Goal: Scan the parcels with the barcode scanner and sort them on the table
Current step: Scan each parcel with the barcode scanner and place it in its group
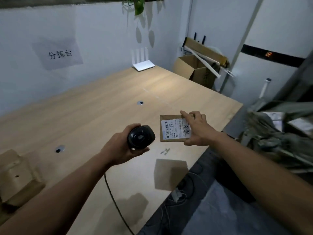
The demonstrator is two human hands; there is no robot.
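My left hand (118, 150) grips a black barcode scanner (141, 137) above the wooden table (84, 116); its cable (115, 200) trails down toward the near edge. My right hand (198, 128) holds a small flat brown parcel (171, 129) in the air over the table's right side, thumb under its lower edge and fingers along the top. The parcel's white label with barcodes faces up toward me. The scanner's head sits just left of the parcel, a short gap apart. The parcel's shadow falls on the table below.
A grey-green sack (279, 133) of parcels sits right of the table. A brown cardboard piece (15, 175) lies at the near left edge. A white router (143, 63) stands at the far end, an open carton (193, 68) behind it. Small screws (165, 151) lie below the parcel.
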